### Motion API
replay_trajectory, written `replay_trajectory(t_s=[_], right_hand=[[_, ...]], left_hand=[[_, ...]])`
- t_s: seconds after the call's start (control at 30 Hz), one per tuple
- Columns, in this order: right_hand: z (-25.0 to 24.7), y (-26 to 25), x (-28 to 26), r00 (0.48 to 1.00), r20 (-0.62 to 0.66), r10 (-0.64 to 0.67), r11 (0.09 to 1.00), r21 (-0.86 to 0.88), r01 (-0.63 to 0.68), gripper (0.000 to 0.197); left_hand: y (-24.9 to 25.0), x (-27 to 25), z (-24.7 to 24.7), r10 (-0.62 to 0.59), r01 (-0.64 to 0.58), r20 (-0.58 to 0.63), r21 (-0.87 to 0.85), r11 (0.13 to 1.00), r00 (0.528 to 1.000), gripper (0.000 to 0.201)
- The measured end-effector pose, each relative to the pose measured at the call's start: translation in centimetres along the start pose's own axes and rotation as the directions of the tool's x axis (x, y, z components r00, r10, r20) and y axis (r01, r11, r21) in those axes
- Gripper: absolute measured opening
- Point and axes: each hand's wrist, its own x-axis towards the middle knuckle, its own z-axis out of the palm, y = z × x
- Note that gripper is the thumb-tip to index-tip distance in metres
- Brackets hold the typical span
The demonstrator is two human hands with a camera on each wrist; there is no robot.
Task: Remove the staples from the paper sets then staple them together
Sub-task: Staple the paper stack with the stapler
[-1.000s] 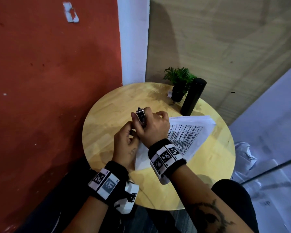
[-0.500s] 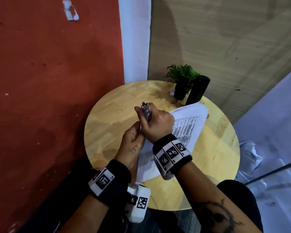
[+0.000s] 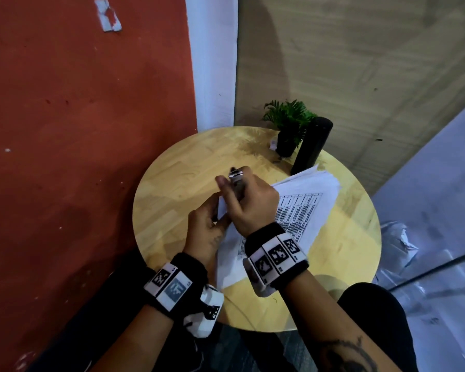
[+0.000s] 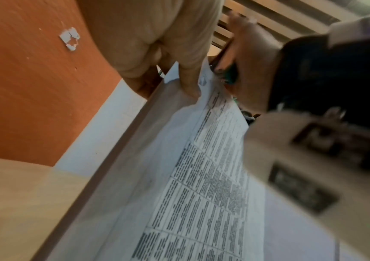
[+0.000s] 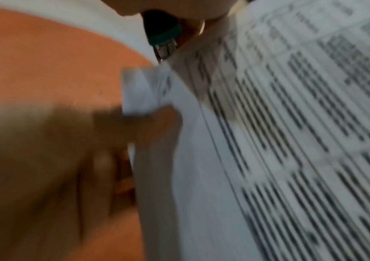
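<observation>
A stack of printed paper sets (image 3: 304,208) lies on the round wooden table (image 3: 177,189), its near-left corner lifted. My left hand (image 3: 204,229) pinches that corner (image 4: 192,88) between thumb and fingers. My right hand (image 3: 250,202) grips a small stapler (image 3: 236,178), held upright with its metal end up. In the right wrist view the stapler's green body and metal tip (image 5: 163,44) point down at the paper corner (image 5: 143,91). Whether the tip touches the paper I cannot tell.
A small potted plant (image 3: 287,130) and a tall black cylinder (image 3: 312,146) stand at the table's far edge, just beyond the papers. A red wall (image 3: 78,130) runs along the left. Crumpled plastic (image 3: 397,242) lies on the floor to the right.
The paper stack has swung so its far end points toward the black cylinder, and its near corner has lifted. Both hands have shifted slightly forward together.
</observation>
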Motion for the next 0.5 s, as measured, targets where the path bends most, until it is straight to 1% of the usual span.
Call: replay_trajectory(t_s=[0.03,0.07,0.1,0.13,0.2,0.23,0.27,0.3,0.33,0.37,0.4,0.47,0.5], right_hand=[[-0.7,-0.3,0.1,0.995,-0.026,0.101,0.988,0.122,-0.097,0.05],[-1.6,-0.5,0.4,0.972,-0.067,0.223,0.944,0.265,-0.198,0.046],[-2.7,-0.4,0.9,0.932,-0.125,0.339,0.879,0.394,-0.267,0.041],[-3.9,0.1,1.3,0.884,-0.203,0.422,0.827,0.485,-0.284,0.037],[-6.9,1.8,1.9,0.789,-0.368,0.492,0.793,0.564,-0.232,0.035],[-8.5,2.7,1.8,0.743,-0.425,0.516,0.784,0.584,-0.211,0.031],[-10.0,3.7,1.4,0.709,-0.455,0.539,0.776,0.596,-0.207,0.021],[-11.2,4.7,0.7,0.682,-0.454,0.572,0.759,0.608,-0.232,0.016],[-12.0,6.0,-0.3,0.66,-0.426,0.619,0.732,0.619,-0.286,0.018],[-12.8,7.4,-1.5,0.634,-0.374,0.676,0.689,0.627,-0.365,0.021],[-13.2,8.9,-2.6,0.596,-0.3,0.745,0.621,0.637,-0.456,0.021],[-13.7,11.3,-4.6,0.514,-0.082,0.854,0.444,0.628,-0.639,0.018],[-13.8,12.1,-5.3,0.483,0.038,0.875,0.364,0.607,-0.706,0.018]], left_hand=[[-0.1,-0.2,-0.1,-0.018,0.018,0.019,-0.039,0.999,1.0,0.026],[-0.3,-0.3,-0.2,0.0,0.0,0.006,-0.019,1.0,1.0,0.023],[-0.4,-0.2,-0.5,0.026,-0.026,-0.017,0.035,0.999,1.0,0.02],[-0.8,0.0,-0.8,0.029,-0.026,-0.035,0.08,0.996,0.999,0.015],[-0.8,0.1,-1.2,0.01,-0.006,-0.043,0.092,0.996,0.999,0.004],[-1.2,0.2,-1.3,0.034,-0.028,-0.048,0.127,0.992,0.998,0.011],[-1.4,0.2,-1.4,0.05,-0.042,-0.041,0.172,0.984,0.998,0.023],[-1.5,0.2,-1.5,0.055,-0.046,-0.038,0.202,0.978,0.998,0.031],[-1.8,0.3,-1.6,0.045,-0.036,-0.037,0.205,0.978,0.998,0.033],[-1.8,0.2,-1.6,0.027,-0.02,-0.035,0.199,0.98,0.999,0.029],[-1.9,0.3,-1.7,0.014,-0.007,-0.035,0.197,0.98,0.999,0.024],[-2.0,0.3,-1.8,0.015,-0.011,-0.019,0.2,0.98,1.0,0.019],[-2.1,0.2,-1.8,0.026,-0.024,-0.009,0.203,0.979,1.0,0.019]])
